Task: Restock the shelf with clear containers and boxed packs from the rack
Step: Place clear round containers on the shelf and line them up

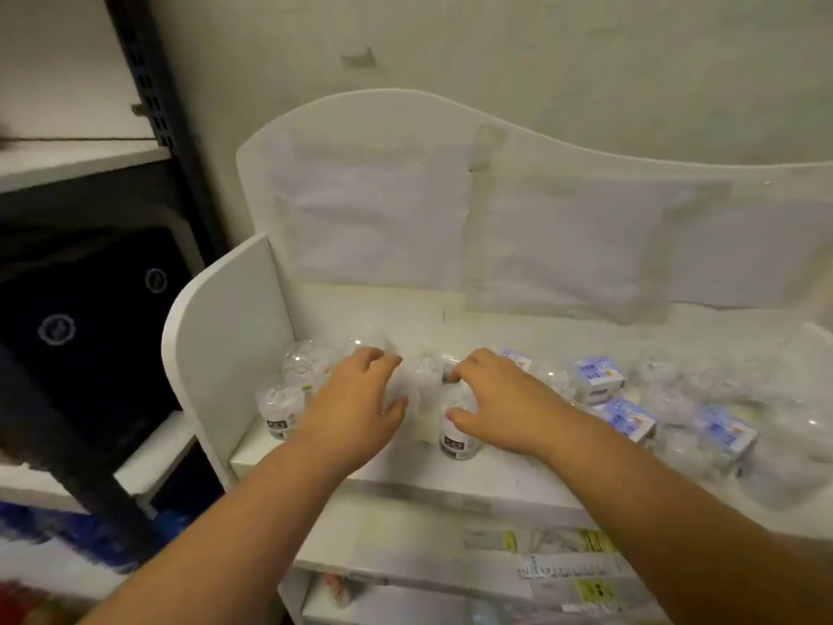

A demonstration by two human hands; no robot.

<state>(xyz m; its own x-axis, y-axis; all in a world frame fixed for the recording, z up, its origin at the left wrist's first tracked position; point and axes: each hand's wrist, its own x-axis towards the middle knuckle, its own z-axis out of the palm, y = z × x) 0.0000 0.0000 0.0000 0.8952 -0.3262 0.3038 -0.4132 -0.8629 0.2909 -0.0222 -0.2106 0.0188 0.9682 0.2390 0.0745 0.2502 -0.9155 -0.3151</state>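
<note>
Several clear containers with white contents stand on the top board of a white shelf (pixel 509 478). My left hand (pixel 356 403) curls around one clear container (pixel 421 385) in the middle, with two more containers (pixel 281 406) to its left near the side panel. My right hand (pixel 491 399) grips another clear container (pixel 457 433) with a dark label, thumb on its front. Blue-and-white boxed packs (pixel 597 378) lie among more clear containers (pixel 667 390) to the right. The image is blurred.
The shelf has a curved white back panel (pixel 405 128) and a left side panel (pixel 225 336). A dark metal rack (pixel 148 83) with white boards and a dark bag (pixel 90 318) stands at the left. Lower shelf levels hold flat packaged goods (pixel 559 561).
</note>
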